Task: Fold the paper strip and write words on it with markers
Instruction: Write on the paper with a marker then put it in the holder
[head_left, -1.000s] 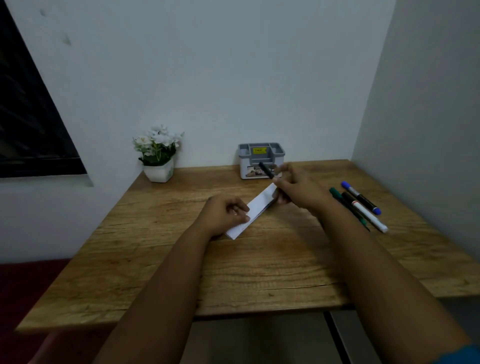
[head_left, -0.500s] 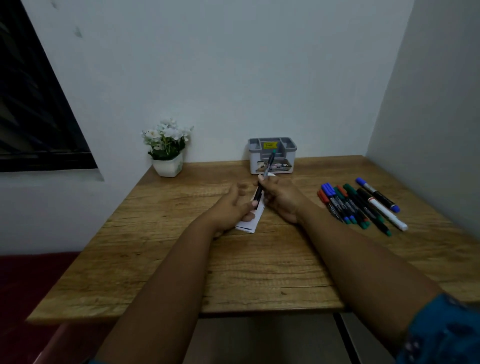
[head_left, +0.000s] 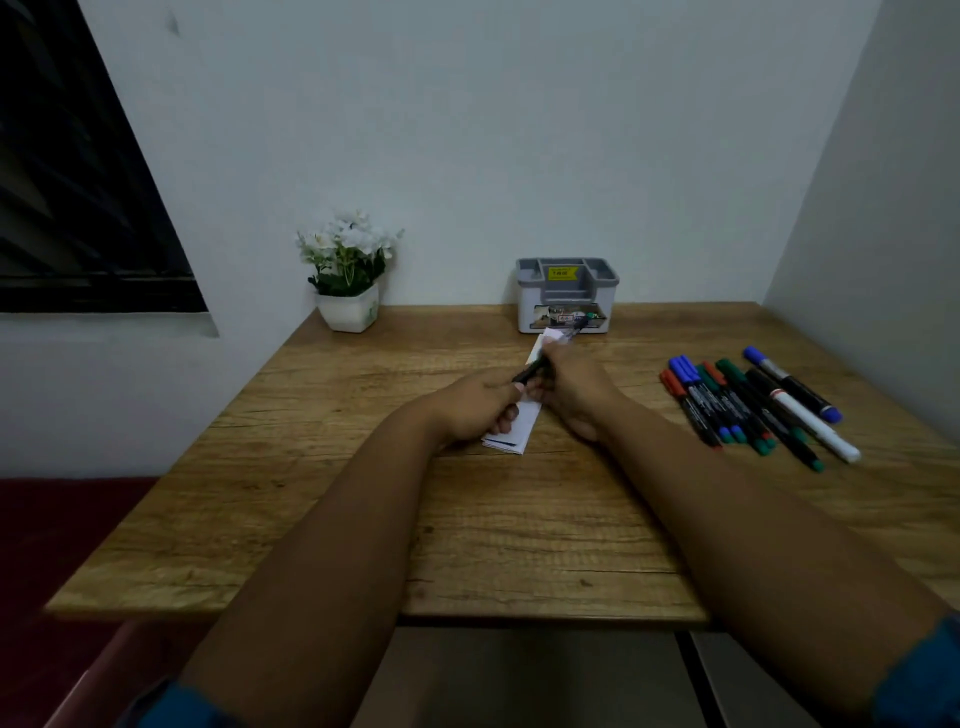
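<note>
Both hands' fingers (head_left: 506, 415) pinch marker (head_left: 532, 371) over strip (head_left: 524, 421).

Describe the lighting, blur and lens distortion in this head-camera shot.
Head view: dim, flat light with a bluish cast; wide-angle lens bows the dark window frame and wooden table edges; the black marker and folded white paper strip at the hands look soft; no glare.

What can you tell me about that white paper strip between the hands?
The paper strip is white, long and narrow, and looks folded into layers, with stacked edges and a dark line at its near end. It lies flat on the wooden table, running from the near end towards the grey organizer. The left hand rests on its near part, fingers curled against it; the right hand, gripping a dark marker, covers its middle. Any writing is hidden.
</note>
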